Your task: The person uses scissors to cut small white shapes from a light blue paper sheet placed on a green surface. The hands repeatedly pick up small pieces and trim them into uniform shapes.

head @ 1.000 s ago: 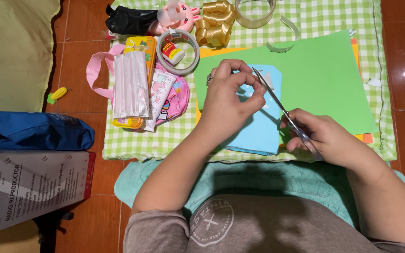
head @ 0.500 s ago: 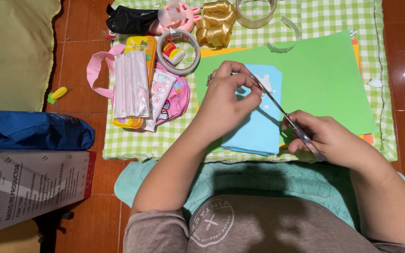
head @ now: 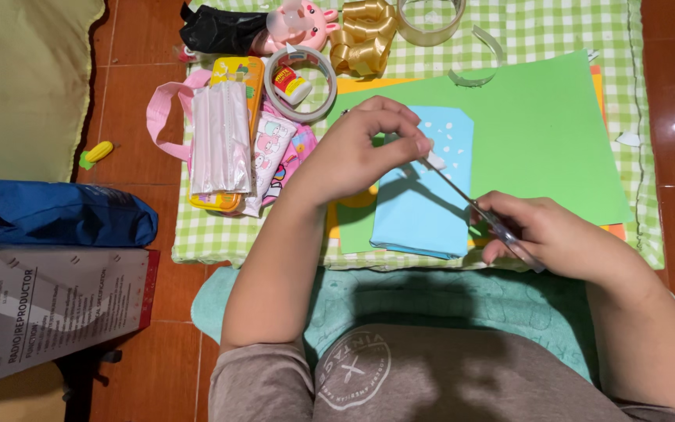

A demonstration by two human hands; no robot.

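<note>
My left hand [head: 357, 152] is raised over the table and pinches a small white paper scrap [head: 434, 159] between thumb and fingers. My right hand [head: 544, 230] grips a pair of silver scissors [head: 474, 203], whose blades point up-left to the scrap. Below them lies a light blue paper [head: 419, 207] dotted with tiny white snippets near its top. It rests on a large green sheet [head: 541, 133], which lies over orange paper.
A green checked cloth [head: 220, 234] covers the low table. On its left are a pink pouch with a pack of clear sleeves [head: 219, 137], a tape roll [head: 300, 74] with a small bottle inside, gold ribbon [head: 362, 39] and a clear tape ring [head: 430, 17]. A blue bag [head: 56, 212] lies on the floor.
My left hand has lifted and shifted left, uncovering more of the blue paper. The scissor tips have drawn back down with the white scrap. My right hand has hardly moved.
</note>
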